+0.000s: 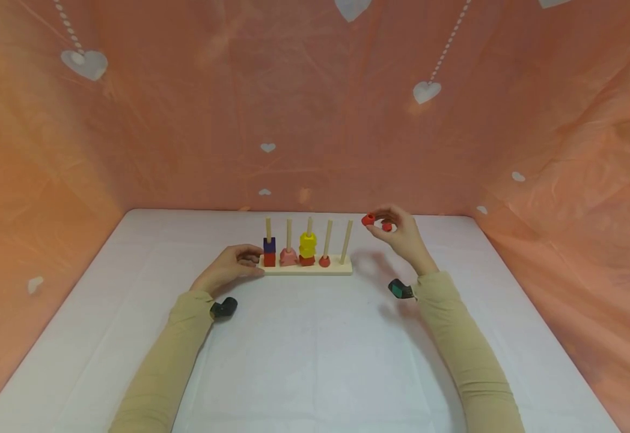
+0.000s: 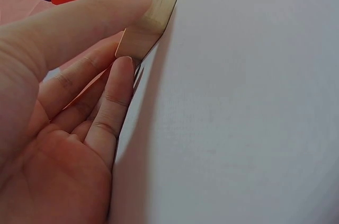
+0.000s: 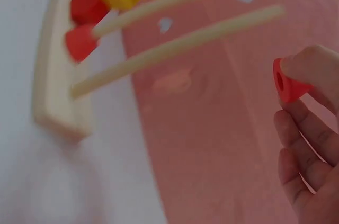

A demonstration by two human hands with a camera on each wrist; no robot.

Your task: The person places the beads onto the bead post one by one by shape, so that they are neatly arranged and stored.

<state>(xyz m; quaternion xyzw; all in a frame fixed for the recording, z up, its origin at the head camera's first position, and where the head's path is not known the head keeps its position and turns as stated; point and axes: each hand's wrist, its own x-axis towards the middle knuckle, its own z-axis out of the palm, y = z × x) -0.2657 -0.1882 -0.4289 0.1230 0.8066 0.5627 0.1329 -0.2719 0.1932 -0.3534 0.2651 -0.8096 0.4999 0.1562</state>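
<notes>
A pale wooden peg stand (image 1: 306,271) with several upright pegs is on the white table. At its left end, my left hand (image 1: 232,264) holds the base, thumb on one side and fingers by the end. My right hand (image 1: 400,233), raised to the right of the stand, pinches a red bead (image 3: 288,80) with a hole in it. A second red piece (image 1: 387,227) shows among the right fingers in the head view. The leftmost peg carries a dark blue block (image 1: 269,245) over red; then come a pink piece (image 1: 288,257), yellow pieces (image 1: 308,244) over red, and a small red bead (image 1: 324,261). The rightmost peg (image 1: 347,242) is bare.
The white tabletop (image 1: 315,361) spreads in front of the stand. An orange-pink cloth (image 1: 304,108) with pale hearts hangs behind and on both sides. Dark wrist cameras (image 1: 225,308) jut from both tan sleeves.
</notes>
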